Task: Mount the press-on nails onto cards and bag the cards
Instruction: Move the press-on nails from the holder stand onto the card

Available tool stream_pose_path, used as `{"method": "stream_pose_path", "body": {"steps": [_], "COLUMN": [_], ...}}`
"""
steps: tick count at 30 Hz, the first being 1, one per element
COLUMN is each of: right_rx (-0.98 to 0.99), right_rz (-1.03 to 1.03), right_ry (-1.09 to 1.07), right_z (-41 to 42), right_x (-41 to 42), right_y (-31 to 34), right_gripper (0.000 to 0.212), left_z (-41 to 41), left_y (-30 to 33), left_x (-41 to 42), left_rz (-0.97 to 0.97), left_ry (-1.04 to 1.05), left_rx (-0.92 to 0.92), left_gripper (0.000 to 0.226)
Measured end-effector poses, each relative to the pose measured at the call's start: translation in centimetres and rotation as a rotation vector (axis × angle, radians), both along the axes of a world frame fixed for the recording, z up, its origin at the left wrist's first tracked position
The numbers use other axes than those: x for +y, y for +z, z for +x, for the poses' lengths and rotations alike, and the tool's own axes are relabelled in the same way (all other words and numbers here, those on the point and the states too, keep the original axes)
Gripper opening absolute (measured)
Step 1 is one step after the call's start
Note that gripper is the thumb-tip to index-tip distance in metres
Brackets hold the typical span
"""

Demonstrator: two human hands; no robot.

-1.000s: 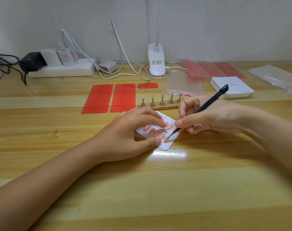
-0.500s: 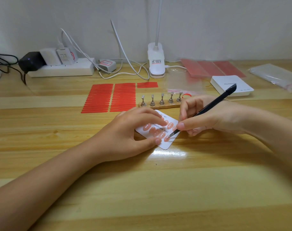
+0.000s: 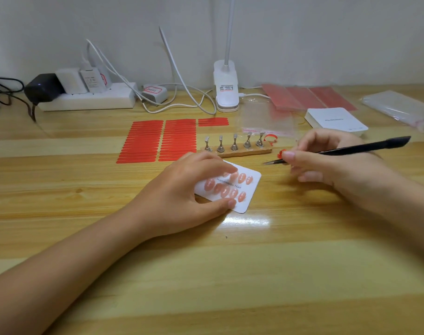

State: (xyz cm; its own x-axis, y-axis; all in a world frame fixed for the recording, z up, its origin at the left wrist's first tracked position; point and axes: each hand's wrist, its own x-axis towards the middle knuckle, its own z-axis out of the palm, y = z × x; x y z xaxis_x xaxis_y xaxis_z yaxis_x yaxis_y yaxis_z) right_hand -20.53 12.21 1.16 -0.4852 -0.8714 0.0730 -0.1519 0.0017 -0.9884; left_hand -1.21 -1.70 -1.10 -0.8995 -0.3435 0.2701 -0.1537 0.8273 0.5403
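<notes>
A white card (image 3: 249, 201) with several pink press-on nails (image 3: 241, 178) stuck on it lies on the wooden table. My left hand (image 3: 182, 189) holds the card between fingers and thumb, covering its left part. My right hand (image 3: 327, 163) grips black tweezers (image 3: 346, 149) to the right of the card, tip pointing left and lifted off the card. A small red scrap (image 3: 281, 154) shows by my right fingertips. A clear bag (image 3: 266, 122) lies behind the nail stand.
A wooden stand with metal holders (image 3: 235, 147) sits just behind the card. Red adhesive strips (image 3: 162, 141) lie at left, a white card stack (image 3: 335, 120) and a bag pile (image 3: 399, 107) at right. Power strip (image 3: 85, 99), cables and lamp clamp (image 3: 226, 93) line the wall.
My right hand has pulled the tweezers off the card's lower right nail and moved up and right. My left hand stays on the card.
</notes>
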Motion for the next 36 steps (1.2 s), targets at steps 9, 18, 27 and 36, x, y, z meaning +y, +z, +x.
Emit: {"method": "stream_pose_path", "body": {"steps": [9,18,27,36], "right_rx": [0.23,0.222,0.045,0.002], "right_rz": [-0.1,-0.06,0.104,0.128], "right_ry": [0.006,-0.048,0.053,0.12], "right_z": [3.6,2.8,1.2,1.1], "right_x": [0.5,0.6,-0.1,-0.3], "right_y": [-1.0,-1.4,-0.3,-0.3], "right_gripper": [0.016,0.014,0.029,0.025], "left_z": [0.2,0.4,0.4,0.5], "left_y": [0.1,-0.1,0.1,0.1], "left_x": [1.1,0.3,0.0,0.2], "left_rz": [-0.112,-0.141,-0.041,-0.015], "left_ry": [0.153,0.086,0.009,0.014], "left_rx": [0.038,0.017,0.005,0.008], "left_gripper": [0.055,0.034,0.028,0.025]}}
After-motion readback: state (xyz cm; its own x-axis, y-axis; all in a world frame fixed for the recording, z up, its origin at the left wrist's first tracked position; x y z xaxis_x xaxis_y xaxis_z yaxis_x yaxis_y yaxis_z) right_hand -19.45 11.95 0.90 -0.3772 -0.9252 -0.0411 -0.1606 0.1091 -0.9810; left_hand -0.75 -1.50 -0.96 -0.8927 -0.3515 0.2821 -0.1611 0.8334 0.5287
